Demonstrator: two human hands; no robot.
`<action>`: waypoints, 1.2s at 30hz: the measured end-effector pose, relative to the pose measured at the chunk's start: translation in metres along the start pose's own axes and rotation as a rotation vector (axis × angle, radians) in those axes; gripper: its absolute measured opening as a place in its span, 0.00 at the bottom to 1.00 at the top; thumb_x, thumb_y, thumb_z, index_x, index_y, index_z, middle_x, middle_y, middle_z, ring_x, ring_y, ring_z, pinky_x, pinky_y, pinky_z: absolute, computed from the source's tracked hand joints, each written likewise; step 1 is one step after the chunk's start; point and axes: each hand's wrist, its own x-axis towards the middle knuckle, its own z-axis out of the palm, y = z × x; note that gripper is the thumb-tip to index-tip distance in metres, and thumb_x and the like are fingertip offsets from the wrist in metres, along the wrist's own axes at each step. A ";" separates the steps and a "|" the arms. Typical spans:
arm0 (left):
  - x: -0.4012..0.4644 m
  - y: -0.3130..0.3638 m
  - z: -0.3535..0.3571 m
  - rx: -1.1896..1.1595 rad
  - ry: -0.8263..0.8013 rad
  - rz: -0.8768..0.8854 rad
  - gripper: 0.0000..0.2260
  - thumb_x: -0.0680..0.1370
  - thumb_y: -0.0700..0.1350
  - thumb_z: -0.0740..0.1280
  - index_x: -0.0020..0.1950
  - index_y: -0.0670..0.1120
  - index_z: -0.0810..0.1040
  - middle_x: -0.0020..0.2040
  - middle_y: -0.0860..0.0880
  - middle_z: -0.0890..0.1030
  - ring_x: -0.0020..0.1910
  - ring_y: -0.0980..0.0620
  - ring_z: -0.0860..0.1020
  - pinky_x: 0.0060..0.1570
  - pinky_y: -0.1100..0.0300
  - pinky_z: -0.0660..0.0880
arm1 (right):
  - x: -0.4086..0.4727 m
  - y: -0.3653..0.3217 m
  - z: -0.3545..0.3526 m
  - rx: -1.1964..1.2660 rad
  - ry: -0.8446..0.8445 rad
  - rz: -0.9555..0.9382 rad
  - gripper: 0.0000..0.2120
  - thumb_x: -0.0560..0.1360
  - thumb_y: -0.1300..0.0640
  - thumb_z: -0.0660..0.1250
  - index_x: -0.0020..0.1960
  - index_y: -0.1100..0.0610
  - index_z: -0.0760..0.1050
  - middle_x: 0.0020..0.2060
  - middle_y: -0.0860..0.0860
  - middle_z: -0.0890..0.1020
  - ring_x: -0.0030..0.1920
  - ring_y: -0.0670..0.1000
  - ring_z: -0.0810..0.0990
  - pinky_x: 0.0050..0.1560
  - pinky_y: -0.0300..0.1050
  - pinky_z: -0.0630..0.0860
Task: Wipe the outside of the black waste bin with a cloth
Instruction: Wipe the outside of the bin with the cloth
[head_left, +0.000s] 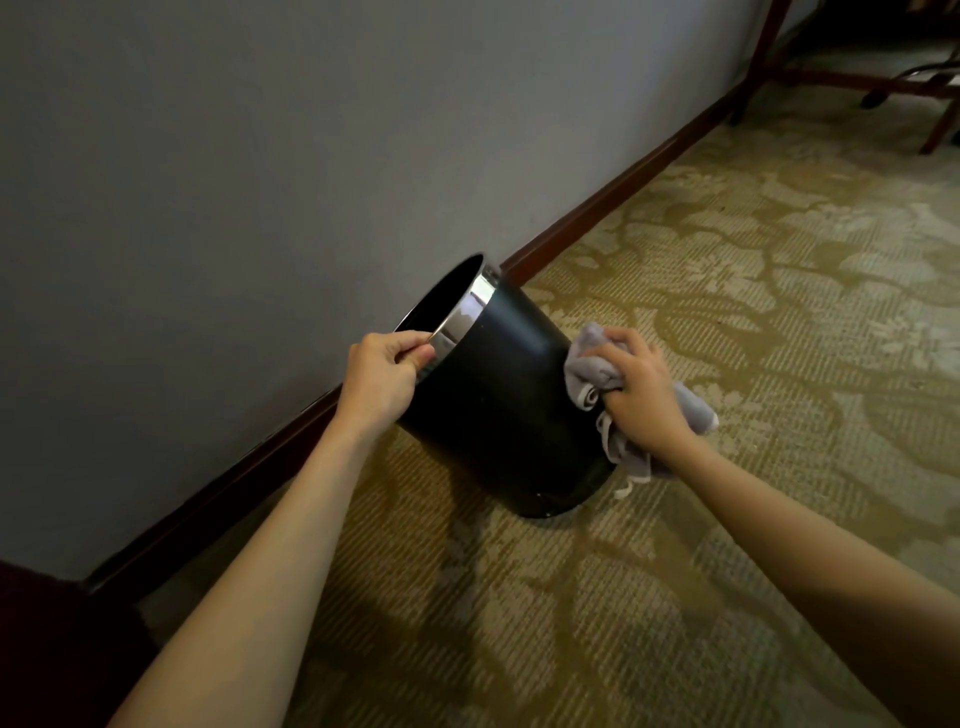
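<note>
Hands first: our L hand (382, 371) pinches the chrome rim (466, 310) of the tilted black bin (498, 400), fingertips hidden inside. R hand (636, 389) clutches grey cloth (587, 366) against bin's far side, contact spot hidden; bin base on carpet (727, 291) near wall (234, 182).

Both arms outstretched, fingers (410, 347) curled.

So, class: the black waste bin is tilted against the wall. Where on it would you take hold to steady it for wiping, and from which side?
Grip the chrome rim at its near edge, coming from the open mouth side, as the left hand does. The waste bin leans with its mouth up and leftward, so the rim offers a thin lip to pinch, leaving the smooth wall free for the cloth.
</note>
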 end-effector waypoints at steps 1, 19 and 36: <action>-0.001 0.001 0.002 0.006 -0.002 0.011 0.09 0.78 0.39 0.65 0.54 0.47 0.83 0.44 0.59 0.81 0.41 0.73 0.77 0.35 0.80 0.69 | -0.005 0.003 0.004 -0.016 0.010 0.023 0.19 0.69 0.67 0.65 0.57 0.53 0.78 0.64 0.53 0.71 0.58 0.60 0.69 0.59 0.58 0.67; -0.003 0.029 0.031 0.169 -0.028 0.082 0.09 0.77 0.45 0.67 0.54 0.50 0.83 0.45 0.56 0.82 0.51 0.50 0.79 0.56 0.47 0.75 | -0.122 -0.020 0.083 -0.552 -0.618 -0.687 0.14 0.72 0.51 0.68 0.56 0.53 0.77 0.55 0.53 0.77 0.53 0.55 0.75 0.52 0.49 0.75; 0.000 0.021 0.021 0.139 -0.022 0.130 0.09 0.77 0.39 0.66 0.53 0.47 0.84 0.39 0.64 0.79 0.40 0.70 0.77 0.36 0.81 0.67 | -0.049 0.045 -0.013 -0.400 -0.294 -0.280 0.11 0.68 0.66 0.69 0.49 0.58 0.80 0.48 0.57 0.79 0.45 0.50 0.68 0.52 0.45 0.67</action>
